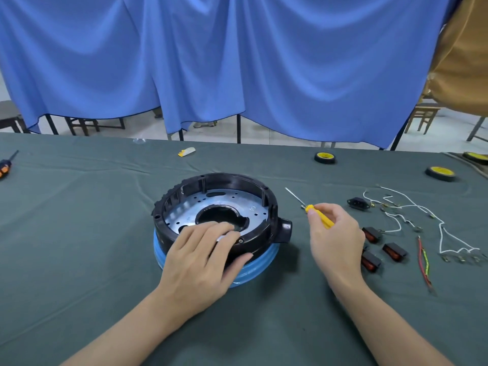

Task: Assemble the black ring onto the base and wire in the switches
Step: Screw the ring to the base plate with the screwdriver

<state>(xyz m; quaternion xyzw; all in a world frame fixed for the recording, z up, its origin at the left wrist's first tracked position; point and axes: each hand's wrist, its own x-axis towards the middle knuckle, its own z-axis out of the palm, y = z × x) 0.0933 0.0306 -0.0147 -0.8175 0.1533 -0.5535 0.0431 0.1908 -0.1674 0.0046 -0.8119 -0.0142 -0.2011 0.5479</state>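
Yellow-handled screwdriver: pinched between thumb and curled fingers of right hand. Long axis diagonal, shaft tip pointing away and left. Left hand: fingers straight, together, flat on near rim of black ring. Ring sits on blue base, mid-table. Switches lie right. Tape roll label too small to read.

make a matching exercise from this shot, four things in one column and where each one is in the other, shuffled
Things
1. yellow screwdriver
2. black ring
3. switches
4. tape rolls

Places
A. lying loose on the green cloth, just right of the right hand
B. sitting on the blue base, with the left hand resting on its near rim
C. gripped in the right hand
D. toward the far right of the cloth

Pairs: 1-C, 2-B, 3-A, 4-D
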